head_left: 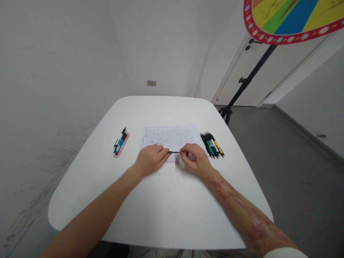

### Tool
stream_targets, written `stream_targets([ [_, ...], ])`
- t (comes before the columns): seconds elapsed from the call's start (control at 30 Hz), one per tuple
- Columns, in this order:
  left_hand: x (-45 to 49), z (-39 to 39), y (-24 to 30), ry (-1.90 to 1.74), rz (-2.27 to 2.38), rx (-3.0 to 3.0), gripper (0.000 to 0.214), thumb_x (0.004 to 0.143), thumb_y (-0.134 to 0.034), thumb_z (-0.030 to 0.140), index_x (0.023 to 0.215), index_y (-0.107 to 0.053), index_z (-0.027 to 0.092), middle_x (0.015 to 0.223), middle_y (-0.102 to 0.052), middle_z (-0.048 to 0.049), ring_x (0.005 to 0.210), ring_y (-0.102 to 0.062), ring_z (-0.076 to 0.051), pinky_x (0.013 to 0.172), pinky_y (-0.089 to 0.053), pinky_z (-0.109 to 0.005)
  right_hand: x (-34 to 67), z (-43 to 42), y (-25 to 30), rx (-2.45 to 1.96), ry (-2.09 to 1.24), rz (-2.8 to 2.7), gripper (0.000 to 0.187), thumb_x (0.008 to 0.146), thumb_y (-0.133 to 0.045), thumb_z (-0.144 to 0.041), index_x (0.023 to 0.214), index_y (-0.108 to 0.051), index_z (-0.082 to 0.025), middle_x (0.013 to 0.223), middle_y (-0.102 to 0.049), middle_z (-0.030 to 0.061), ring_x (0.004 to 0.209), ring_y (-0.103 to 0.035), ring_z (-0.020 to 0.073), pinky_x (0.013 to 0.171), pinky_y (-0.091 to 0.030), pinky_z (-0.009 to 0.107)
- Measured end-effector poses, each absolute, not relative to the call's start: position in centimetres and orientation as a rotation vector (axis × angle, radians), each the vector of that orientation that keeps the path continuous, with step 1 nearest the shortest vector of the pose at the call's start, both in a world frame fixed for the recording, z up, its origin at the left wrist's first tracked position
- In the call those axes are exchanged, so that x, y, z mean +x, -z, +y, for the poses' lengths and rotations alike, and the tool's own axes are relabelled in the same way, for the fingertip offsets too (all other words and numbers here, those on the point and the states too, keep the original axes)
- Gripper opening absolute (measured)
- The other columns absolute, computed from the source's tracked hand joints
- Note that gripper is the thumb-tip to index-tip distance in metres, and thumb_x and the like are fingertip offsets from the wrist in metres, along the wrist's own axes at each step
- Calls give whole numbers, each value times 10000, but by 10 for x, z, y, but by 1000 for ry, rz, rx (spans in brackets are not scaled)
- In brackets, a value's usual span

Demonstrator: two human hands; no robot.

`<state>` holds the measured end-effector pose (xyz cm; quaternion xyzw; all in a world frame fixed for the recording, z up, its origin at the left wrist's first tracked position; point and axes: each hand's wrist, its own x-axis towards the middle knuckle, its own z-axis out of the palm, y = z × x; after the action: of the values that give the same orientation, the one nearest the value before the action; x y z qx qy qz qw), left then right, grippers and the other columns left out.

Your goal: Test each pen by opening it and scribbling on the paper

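Both hands meet over the near edge of a sheet of paper [168, 136] covered in rows of writing, lying on a white table [161, 208]. A thin black pen [174, 152] runs level between them. My left hand [151, 158] is curled, its fingertips closed on the pen's left end. My right hand [194, 157] pinches the pen's right end with thumb and forefinger. Most of the pen is hidden inside the two hands.
Several pens [120, 143] lie grouped left of the paper, and another bunch of pens [212, 144] lies right of it. A colourful prize wheel [292, 18] on a black tripod stand [243, 86] stands behind the table's right corner. White walls close in on the left and back.
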<state>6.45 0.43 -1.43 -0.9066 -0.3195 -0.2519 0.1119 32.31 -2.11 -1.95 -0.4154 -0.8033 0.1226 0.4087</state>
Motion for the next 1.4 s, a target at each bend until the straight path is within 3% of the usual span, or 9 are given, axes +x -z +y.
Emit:
stream_targets([
  [0.23,64,4,13,718,-961,-2710,337,1182,-484,391,1051,-734,207,867,-729,-51,808,-681,-195,704,-470,-328,325,-19,24,-1053,-370,-1994,130,877,-616,-127,854,-605,-254,776,-683,5,768,-615,218,797,-477,388],
  [0.4,55,8,12,721,-997,-2746,362,1188,-461,398,1053,-736,204,909,-751,-55,791,-694,-179,666,-456,-307,331,-17,28,-1084,-473,-1813,126,913,-576,-161,831,-604,-254,790,-684,15,794,-637,228,777,-492,390],
  [0.6,42,10,3,734,-1093,-2734,317,1163,-511,375,1036,-739,196,987,-776,-56,819,-709,-169,609,-397,-296,339,-12,32,-1107,-519,-1562,181,940,-543,-193,771,-552,-257,709,-580,-4,702,-562,207,694,-461,370],
  [0.9,35,26,7,699,-1829,-2568,381,1071,-572,420,747,-604,223,740,-691,-24,666,-603,-190,602,-276,-317,338,-10,39,-1097,-621,-1521,173,920,-549,-182,763,-555,-255,704,-567,-13,699,-548,199,685,-446,364],
  [1.1,34,31,23,687,-1761,-2538,521,1057,-567,485,610,-540,220,623,-630,-23,563,-525,-178,567,-249,-313,338,-9,41,-1080,-702,-1545,183,943,-545,-201,768,-567,-252,713,-590,-11,712,-557,196,691,-454,362],
  [1.23,39,22,11,827,-1556,-2613,464,1101,-538,457,709,-597,216,730,-683,-36,668,-606,-184,623,-372,-319,337,-10,40,-1077,-726,-1544,187,967,-559,-217,785,-588,-247,729,-607,-13,730,-573,195,709,-451,354],
  [1.4,50,7,5,955,-1118,-2875,305,1102,-619,480,1049,-741,206,868,-767,-25,762,-703,-171,756,-513,-317,333,-12,37,-1066,-741,-1559,195,992,-567,-241,799,-590,-246,736,-622,-7,732,-583,196,711,-461,353],
])
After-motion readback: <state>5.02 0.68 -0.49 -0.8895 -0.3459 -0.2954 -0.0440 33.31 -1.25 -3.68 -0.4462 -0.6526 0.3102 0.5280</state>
